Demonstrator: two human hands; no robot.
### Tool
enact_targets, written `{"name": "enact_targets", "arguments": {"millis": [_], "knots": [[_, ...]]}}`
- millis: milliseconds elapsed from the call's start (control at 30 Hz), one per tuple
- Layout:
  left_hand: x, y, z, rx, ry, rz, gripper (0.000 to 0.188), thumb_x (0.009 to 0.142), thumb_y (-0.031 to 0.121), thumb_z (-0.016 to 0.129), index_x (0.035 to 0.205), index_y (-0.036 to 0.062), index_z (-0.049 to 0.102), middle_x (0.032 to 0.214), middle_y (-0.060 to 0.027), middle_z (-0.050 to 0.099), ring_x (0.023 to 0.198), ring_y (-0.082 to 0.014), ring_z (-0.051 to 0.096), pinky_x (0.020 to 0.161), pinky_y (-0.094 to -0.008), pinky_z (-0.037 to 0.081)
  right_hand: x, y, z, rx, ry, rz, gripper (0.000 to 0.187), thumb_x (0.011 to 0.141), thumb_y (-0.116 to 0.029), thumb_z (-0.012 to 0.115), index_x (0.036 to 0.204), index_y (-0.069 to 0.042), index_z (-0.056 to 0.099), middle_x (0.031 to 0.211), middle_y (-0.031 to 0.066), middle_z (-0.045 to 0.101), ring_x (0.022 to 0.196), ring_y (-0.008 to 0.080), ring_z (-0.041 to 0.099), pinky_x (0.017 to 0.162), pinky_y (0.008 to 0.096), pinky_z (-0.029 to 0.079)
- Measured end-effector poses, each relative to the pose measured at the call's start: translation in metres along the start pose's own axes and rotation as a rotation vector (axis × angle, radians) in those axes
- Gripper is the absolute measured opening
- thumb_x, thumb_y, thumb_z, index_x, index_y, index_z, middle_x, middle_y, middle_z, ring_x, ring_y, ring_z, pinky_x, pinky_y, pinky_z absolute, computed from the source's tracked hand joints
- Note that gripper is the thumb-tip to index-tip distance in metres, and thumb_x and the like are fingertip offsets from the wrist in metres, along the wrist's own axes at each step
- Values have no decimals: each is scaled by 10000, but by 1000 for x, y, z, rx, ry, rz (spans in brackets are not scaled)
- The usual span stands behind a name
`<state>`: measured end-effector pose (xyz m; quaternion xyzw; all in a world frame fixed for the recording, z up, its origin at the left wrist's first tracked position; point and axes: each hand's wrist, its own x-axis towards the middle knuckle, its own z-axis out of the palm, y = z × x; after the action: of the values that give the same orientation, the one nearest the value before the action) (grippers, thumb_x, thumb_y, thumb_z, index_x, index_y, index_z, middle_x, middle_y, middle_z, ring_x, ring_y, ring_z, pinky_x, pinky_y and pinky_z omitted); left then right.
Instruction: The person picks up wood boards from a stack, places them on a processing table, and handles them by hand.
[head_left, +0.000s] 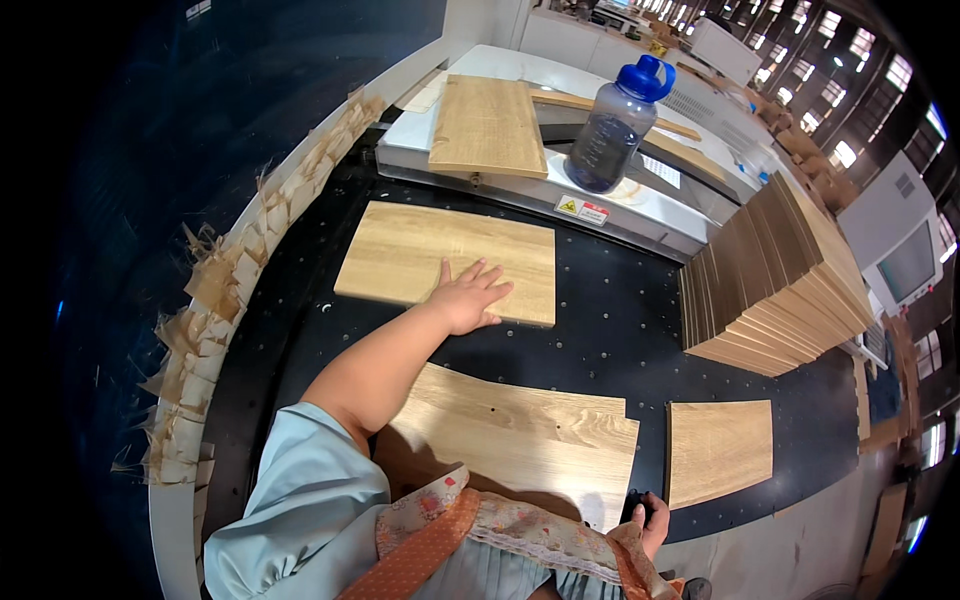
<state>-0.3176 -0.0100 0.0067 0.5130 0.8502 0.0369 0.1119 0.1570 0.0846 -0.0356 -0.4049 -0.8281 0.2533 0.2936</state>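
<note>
My left hand lies flat with fingers spread on the near edge of a light wood-grain board. That board rests on a black table dotted with small studs. Close to my body, more wood-grain boards overlap one another, and small dark holes show in the top one. My right hand is at the lower right, beside the corner of these boards. Its fingers are curled around a small black thing whose kind I cannot make out. A smaller board lies just right of that hand.
A tall stack of boards stands at the right. Beyond the black table, a white machine ledge carries another board and a blue-capped bottle. Torn brown tape lines the left edge. A monitor stands far right.
</note>
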Motion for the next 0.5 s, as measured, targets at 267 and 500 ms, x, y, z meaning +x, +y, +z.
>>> {"name": "enact_targets", "arguments": {"millis": [267, 500], "knots": [[19, -13, -5, -13, 79, -322, 718, 836, 473, 532, 1424, 191, 231, 1506, -66, 135, 1393, -273, 71, 1053, -633, 40, 3, 3, 2, 8, 2, 15, 236, 859, -140, 539, 1028, 25, 529, 998, 197, 561, 922, 346, 545, 835, 395, 427], [23, -54, -5, -30, 117, -313, 756, 807, 622, 467, 1426, 250, 241, 1512, -23, 127, 1397, -248, 57, 1082, -571, -6, 1, 1, 3, 13, -6, 22, 232, 861, -152, 539, 1018, 18, 531, 976, 191, 563, 904, 343, 544, 819, 399, 430]]}}
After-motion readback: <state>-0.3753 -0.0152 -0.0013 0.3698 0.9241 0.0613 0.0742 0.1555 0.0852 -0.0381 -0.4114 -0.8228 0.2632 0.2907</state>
